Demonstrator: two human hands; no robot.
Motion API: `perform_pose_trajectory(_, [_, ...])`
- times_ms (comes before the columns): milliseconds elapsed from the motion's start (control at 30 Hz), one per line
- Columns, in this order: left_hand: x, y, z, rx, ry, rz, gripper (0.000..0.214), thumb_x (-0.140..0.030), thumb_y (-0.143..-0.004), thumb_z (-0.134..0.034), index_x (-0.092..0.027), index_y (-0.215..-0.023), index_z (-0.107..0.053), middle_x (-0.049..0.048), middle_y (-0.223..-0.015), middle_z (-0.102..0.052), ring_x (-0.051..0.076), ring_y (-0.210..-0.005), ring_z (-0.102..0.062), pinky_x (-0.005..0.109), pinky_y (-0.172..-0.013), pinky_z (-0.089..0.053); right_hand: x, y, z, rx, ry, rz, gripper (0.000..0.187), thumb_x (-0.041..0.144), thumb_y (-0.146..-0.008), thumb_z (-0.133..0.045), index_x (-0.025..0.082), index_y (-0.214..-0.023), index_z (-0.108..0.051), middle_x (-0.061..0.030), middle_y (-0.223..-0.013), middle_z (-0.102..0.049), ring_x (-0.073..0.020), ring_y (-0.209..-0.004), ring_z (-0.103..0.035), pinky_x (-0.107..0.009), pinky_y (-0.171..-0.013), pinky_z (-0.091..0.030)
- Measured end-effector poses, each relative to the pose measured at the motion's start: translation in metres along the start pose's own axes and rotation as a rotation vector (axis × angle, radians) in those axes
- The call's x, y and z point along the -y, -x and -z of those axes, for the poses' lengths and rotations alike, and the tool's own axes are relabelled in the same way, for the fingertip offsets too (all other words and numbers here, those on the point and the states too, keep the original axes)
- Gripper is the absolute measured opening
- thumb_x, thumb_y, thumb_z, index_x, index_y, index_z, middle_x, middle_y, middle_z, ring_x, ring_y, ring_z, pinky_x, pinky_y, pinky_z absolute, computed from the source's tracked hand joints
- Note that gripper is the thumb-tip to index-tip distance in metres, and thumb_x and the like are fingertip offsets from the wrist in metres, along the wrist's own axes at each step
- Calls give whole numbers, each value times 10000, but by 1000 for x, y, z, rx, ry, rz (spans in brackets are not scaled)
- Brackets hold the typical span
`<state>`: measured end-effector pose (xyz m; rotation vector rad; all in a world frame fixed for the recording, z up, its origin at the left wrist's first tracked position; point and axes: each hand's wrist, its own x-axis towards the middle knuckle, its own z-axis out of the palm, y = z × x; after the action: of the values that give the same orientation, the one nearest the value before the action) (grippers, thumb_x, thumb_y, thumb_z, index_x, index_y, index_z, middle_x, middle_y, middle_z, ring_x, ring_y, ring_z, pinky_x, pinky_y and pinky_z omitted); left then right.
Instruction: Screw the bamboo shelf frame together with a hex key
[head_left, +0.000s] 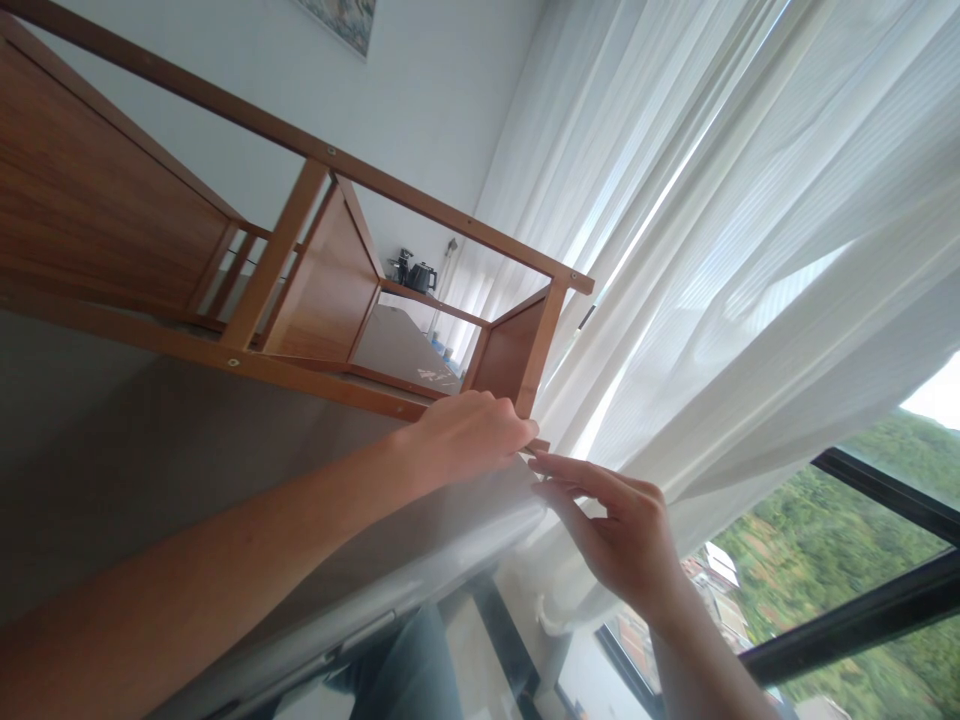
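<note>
A brown wooden shelf frame (435,210) with flat shelf panels lies tilted across the view, with screw heads showing along its rails. My left hand (472,430) is closed around the lower rail close to its right end, by the last shelf panel (510,350). Just right of it, my right hand (622,530) has thumb and forefinger pinched together at the tip of that rail. Whatever sits between those fingertips is too small to make out. Beneath the frame is a grey tabletop (360,540).
White curtains (675,280) hang close on the right, beside a window with a dark frame (862,620). A black kettle (421,278) stands in the background behind the shelf. A picture (345,20) hangs on the wall. A leg in jeans (412,670) shows below the table edge.
</note>
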<state>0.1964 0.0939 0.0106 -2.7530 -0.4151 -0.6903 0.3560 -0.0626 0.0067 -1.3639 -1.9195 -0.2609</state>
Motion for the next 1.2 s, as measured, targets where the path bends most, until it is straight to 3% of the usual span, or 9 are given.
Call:
perform_pose_trajectory(200, [0,0,1,17,3,1,38,-210,-897,-670,-197,-931,-680,70,-702,-703,304,-686,-754,279,-547,-461,6,-5,-7,-73,46,31,134,194,-932,-739,235,-1055,-772,-7,-854,-773,-134,-660,-711,-256,-625,-610])
perform_pose_trajectory(400, [1,-1,-2,-5,9,-8,60,-232,-935,-634,-197,-917,-679,69,-684,-697,298,-668,-750,281,-544,-461,9,-11,-12,-141,39,22,74,203,-917,-755,234,-974,-789,-27,-884,-755,-137,-676,-693,-280,-645,-592])
perform_pose_trajectory(600, [1,-1,-2,-6,28,11,77,-276,-911,-682,-205,-938,-694,81,-692,-700,322,-685,-753,298,-559,-473,8,-13,-17,-175,4,-71,45,225,-909,-759,236,-870,-779,-2,-788,-730,-126,-647,-674,-254,-616,-564])
perform_pose_trajectory(800, [0,-1,0,16,37,30,148,-279,-904,-687,-220,-1036,-714,91,-758,-724,319,-740,-757,311,-607,-496,4,-15,-22,-237,-153,-196,104,235,-916,-749,248,-1019,-739,43,-692,-705,-116,-587,-697,-216,-580,-593])
perform_pose_trajectory(933, [1,0,0,12,36,34,103,-270,-904,-680,-219,-989,-705,86,-747,-717,324,-730,-758,299,-572,-472,-1,-10,-22,-229,-204,-177,90,212,-912,-758,247,-995,-748,25,-751,-753,-132,-652,-742,-222,-635,-622])
perform_pose_trajectory(1100, [2,0,2,14,33,7,97,-260,-897,-690,-213,-982,-688,77,-738,-713,322,-722,-759,289,-558,-457,-10,0,-18,-153,-157,-118,142,184,-925,-732,238,-1048,-777,-40,-1010,-786,-152,-766,-739,-286,-715,-641])
perform_pose_trajectory(1200, [1,1,4,25,38,1,99,-261,-900,-694,-203,-981,-685,69,-728,-709,304,-718,-757,280,-573,-464,-9,1,-16,-158,-96,-63,178,154,-936,-705,250,-1060,-789,-29,-978,-776,-142,-759,-718,-278,-685,-611])
